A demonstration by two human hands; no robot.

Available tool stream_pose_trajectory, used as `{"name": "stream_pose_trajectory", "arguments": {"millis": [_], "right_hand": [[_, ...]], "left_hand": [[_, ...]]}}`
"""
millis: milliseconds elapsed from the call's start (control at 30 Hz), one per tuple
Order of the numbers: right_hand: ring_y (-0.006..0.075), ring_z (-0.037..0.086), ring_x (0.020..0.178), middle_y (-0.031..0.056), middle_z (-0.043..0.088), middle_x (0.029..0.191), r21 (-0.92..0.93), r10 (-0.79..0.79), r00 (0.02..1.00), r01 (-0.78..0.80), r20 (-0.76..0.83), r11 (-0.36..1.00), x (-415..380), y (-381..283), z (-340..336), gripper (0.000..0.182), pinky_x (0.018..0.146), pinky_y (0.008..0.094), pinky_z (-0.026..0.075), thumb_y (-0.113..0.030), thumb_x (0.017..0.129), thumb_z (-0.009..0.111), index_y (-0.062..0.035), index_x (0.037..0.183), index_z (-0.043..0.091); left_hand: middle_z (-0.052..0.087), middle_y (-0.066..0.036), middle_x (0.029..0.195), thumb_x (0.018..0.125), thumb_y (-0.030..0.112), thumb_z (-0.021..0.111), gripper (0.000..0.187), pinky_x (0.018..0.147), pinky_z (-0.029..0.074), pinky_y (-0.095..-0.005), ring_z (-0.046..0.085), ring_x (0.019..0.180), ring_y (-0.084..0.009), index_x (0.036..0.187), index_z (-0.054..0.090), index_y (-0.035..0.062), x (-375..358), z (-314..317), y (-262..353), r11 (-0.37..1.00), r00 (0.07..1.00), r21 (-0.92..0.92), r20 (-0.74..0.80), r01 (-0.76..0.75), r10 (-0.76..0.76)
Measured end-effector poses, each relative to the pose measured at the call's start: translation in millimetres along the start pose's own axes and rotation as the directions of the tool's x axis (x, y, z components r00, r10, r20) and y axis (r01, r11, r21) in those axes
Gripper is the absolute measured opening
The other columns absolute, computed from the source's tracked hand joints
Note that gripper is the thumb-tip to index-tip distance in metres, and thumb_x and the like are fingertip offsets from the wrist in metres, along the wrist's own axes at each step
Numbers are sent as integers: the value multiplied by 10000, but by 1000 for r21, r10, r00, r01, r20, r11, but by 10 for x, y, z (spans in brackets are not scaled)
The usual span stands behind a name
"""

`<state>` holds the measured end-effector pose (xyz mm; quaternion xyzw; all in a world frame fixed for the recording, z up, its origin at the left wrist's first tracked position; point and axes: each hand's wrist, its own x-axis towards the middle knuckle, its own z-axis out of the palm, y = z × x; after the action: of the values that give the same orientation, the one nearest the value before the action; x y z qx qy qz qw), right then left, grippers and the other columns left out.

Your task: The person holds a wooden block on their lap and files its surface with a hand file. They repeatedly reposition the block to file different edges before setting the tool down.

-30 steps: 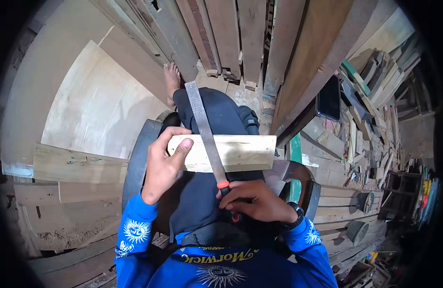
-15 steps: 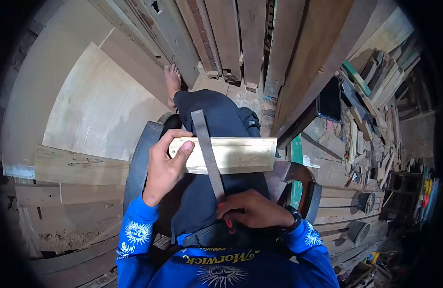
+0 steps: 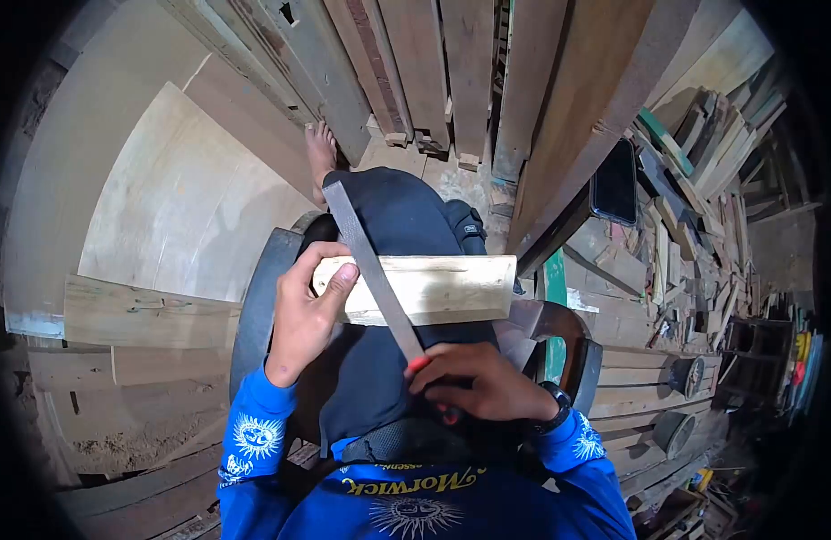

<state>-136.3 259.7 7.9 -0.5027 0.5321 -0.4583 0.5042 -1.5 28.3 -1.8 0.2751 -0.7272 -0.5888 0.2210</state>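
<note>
Cream wooden board point(image 3: 456, 290) is lying mid-view; from afar I'm seeing the left hand point(image 3: 306, 310) gripping its rounded end at nine o'clock, the right hand point(image 3: 474, 378), at five, clutching a rough metal file point(image 3: 372, 267).

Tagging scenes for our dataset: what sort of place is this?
Likely a woodworking shop: jumbled wood offcuts at the right, long boards at the top, and the right hand holding a rasp or file across a piece of wood.

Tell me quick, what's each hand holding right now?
Left hand: closed on the left end of the wooden board.
Right hand: closed around the handle of the file.
</note>
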Motion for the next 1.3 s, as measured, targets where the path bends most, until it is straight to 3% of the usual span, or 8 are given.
{"name": "stream_pose_trajectory", "arguments": {"millis": [133, 233, 333, 533, 933, 1133, 1200, 1300], "right_hand": [[247, 694, 786, 99, 647, 1055, -59, 7, 993, -14, -121, 998, 34, -8, -5, 224, 695, 377, 546, 29, 913, 705, -58, 1119, 699], [235, 691, 789, 92, 636, 1032, -99, 105, 993, -99, 58, 990, 22, -5, 29, 238, 699, 380, 539, 36, 913, 701, -61, 1130, 693], [244, 722, 903, 98, 653, 1126, 102, 199, 980, -196, -27, 975, 24, -89, 83, 241, 762, 349, 580, 42, 912, 697, -48, 1136, 701], [260, 723, 947, 109, 662, 1108, -163, 57, 998, -52, 24, 985, 28, -6, 11, 235, 821, 376, 568, 57, 913, 703, -46, 1124, 711], [265, 708, 796, 113, 637, 975, -187, -104, 994, 99, -18, 977, 5, 75, 67, 178, 698, 379, 556, 23, 926, 703, -40, 1093, 693], [321, 703, 907, 119, 652, 992, 31, 165, 985, -164, -49, 986, 45, -41, 8, 198, 798, 420, 553, 5, 896, 719, -48, 1085, 699], [351, 692, 960, 125, 669, 1008, -185, 45, 998, -38, 35, 982, 20, 10, -1, 211, 842, 431, 541, -4, 887, 725, -50, 1091, 697], [358, 692, 967, 128, 677, 1012, -105, -33, 999, 30, -26, 994, -17, 27, 32, 202, 842, 430, 539, -6, 898, 717, -50, 1093, 690]], "left_hand": [[719, -59, 911, 1015, 163, 708, 221, 780, 521, -283, 629, 852, -92, 1140, 661, -13, 1, -28, 31, 999, 1000, 40, 17, -2, 1], [723, -62, 912, 1014, 167, 709, 226, 780, 524, -284, 633, 855, -93, 1143, 663, -13, 2, -16, 16, 999, 1000, 38, 13, -1, 0], [734, -70, 930, 1013, 175, 712, 234, 784, 527, -286, 644, 872, -98, 1147, 670, -12, -22, -4, 15, 1000, 1000, 8, 3, 14, -14], [751, -91, 962, 1017, 188, 710, 242, 798, 537, -299, 672, 902, -117, 1148, 679, -12, -6, -20, 29, 1000, 1000, 16, 18, 16, -16], [745, -77, 973, 1021, 208, 711, 260, 813, 533, -295, 657, 903, -110, 1163, 677, -7, -15, -17, 51, 1000, 1000, 13, 25, 14, -15], [749, -100, 972, 1020, 203, 705, 257, 811, 537, -304, 675, 909, -126, 1148, 677, -19, 0, -20, 39, 999, 999, 34, 29, 12, -13], [747, -96, 970, 1020, 204, 705, 258, 810, 534, -301, 670, 908, -122, 1149, 677, -18, 2, -17, 44, 1000, 1000, 17, 26, 13, -13], [743, -88, 965, 1020, 199, 706, 254, 809, 529, -293, 659, 908, -113, 1151, 677, -17, -4, -10, 38, 1000, 1000, -6, 24, 19, -19]]}}
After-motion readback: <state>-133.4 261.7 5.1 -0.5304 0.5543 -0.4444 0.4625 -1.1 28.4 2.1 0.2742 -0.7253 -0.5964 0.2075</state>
